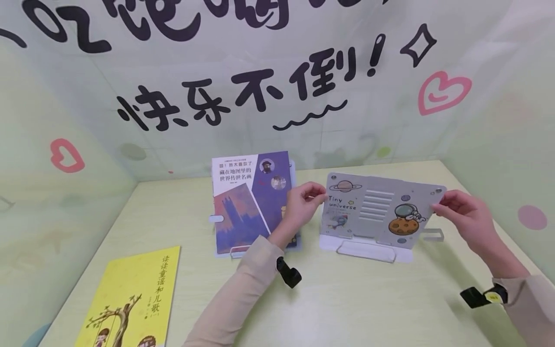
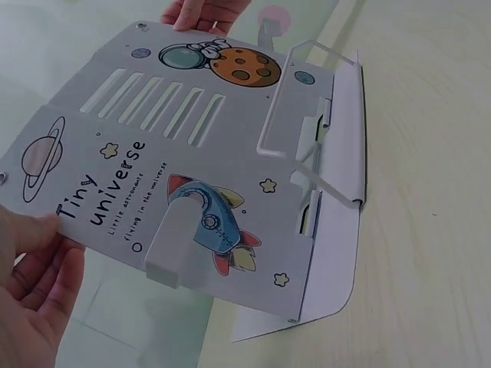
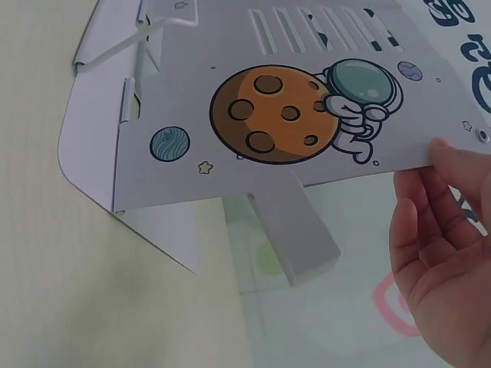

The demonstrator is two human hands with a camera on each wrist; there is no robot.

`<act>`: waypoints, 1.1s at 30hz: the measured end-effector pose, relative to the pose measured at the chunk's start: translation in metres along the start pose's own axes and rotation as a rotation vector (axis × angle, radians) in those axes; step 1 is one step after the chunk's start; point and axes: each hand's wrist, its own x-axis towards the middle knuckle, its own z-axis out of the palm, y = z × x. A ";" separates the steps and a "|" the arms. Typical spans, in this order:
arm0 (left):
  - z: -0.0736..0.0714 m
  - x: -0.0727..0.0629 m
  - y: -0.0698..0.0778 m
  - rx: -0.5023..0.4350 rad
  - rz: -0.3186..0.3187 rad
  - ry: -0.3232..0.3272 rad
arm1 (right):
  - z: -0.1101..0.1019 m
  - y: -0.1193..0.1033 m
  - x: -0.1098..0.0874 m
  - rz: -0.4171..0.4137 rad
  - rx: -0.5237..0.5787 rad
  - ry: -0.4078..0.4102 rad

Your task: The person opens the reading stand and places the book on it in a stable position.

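Observation:
A grey-white book stand (image 1: pixel 375 226) printed with "Tiny universe", a rocket and an astronaut on an orange planet stands on the table at right, its back plate tilted up from the base. My left hand (image 1: pixel 301 205) pinches the plate's left edge near the top, thumb in front, as the left wrist view shows. At the opposite edge, my right hand (image 1: pixel 470 219) pinches the upper corner between thumb and fingers (image 3: pixel 422 230). A wire loop (image 2: pixel 265 115) juts out at the plate's lower front. Pale clips (image 2: pixel 173 241) stick out at the sides.
Left of this stand, a purple and white book (image 1: pixel 243 207) leans on another stand, held by clips. A yellow book (image 1: pixel 134 294) lies flat at the table's front left. Behind the table (image 1: pixel 347 308) rises a printed wall (image 1: pixel 243 140) with dark lettering and pink hearts.

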 end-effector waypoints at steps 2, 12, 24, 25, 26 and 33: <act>0.003 0.003 0.000 0.009 0.003 0.008 | 0.000 -0.002 -0.007 -0.020 -0.016 0.007; 0.016 0.025 -0.005 0.053 0.040 0.033 | 0.009 -0.010 -0.033 -0.060 -0.122 0.072; 0.023 0.039 0.001 0.067 -0.026 -0.002 | 0.043 -0.021 -0.051 -0.156 -0.029 -0.019; 0.023 0.041 0.002 0.072 -0.037 -0.009 | 0.048 -0.021 -0.051 -0.164 -0.014 -0.025; 0.023 0.042 0.002 0.078 -0.046 -0.013 | 0.051 -0.021 -0.051 -0.172 -0.009 -0.034; 0.024 0.053 0.003 0.096 -0.122 -0.024 | 0.076 -0.023 -0.050 -0.213 -0.046 -0.062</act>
